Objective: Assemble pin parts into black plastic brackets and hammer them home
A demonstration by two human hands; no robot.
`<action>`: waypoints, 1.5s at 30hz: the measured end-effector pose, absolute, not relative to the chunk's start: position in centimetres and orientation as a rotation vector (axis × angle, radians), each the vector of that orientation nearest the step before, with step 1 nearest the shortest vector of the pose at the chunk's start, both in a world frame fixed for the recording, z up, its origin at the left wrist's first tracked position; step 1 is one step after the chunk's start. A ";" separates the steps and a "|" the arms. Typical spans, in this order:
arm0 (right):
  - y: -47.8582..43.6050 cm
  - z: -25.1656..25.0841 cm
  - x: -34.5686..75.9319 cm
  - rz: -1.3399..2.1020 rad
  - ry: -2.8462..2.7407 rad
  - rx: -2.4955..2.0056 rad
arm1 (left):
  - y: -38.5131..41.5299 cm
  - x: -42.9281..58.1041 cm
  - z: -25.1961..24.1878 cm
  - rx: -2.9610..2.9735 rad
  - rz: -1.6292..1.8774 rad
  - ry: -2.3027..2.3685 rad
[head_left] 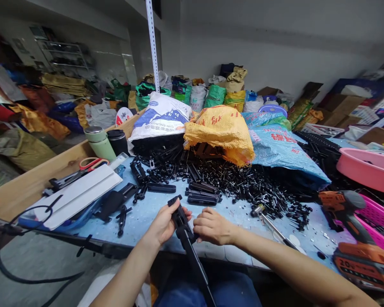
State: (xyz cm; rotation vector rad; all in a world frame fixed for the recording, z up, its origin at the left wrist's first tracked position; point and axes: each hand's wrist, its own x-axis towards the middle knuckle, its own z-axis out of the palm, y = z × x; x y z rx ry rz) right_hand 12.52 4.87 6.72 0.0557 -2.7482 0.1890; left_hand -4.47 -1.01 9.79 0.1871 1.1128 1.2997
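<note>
Sacks (222, 123) sit on the blue table (228, 209). By its edge, the left hand (164, 221) pinches a black bar (189, 243) between its fingers; the right hand's (216, 228) curl close by, maybe pinching, I can't tell.

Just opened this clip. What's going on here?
A person at a cluttered table grips a long black part near its upper end with the left hand. The right hand, fingers curled, is close against its side; whether it grips is unclear. Beyond the hands, small loose pieces lie heaped before the yellow sack. A power drill sits off to the right.
</note>
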 end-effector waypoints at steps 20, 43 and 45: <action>3.9 7.4 12.4 0.686 -2.745 -0.397 | -1.0 -4.6 10.0 0.150 1.406 1.184; 6.1 7.6 12.5 -0.092 -2.765 0.238 | -0.7 -3.6 8.5 0.115 1.316 1.143; 5.1 7.3 12.1 0.419 -2.840 -0.169 | -1.0 -3.7 8.7 0.285 1.552 1.161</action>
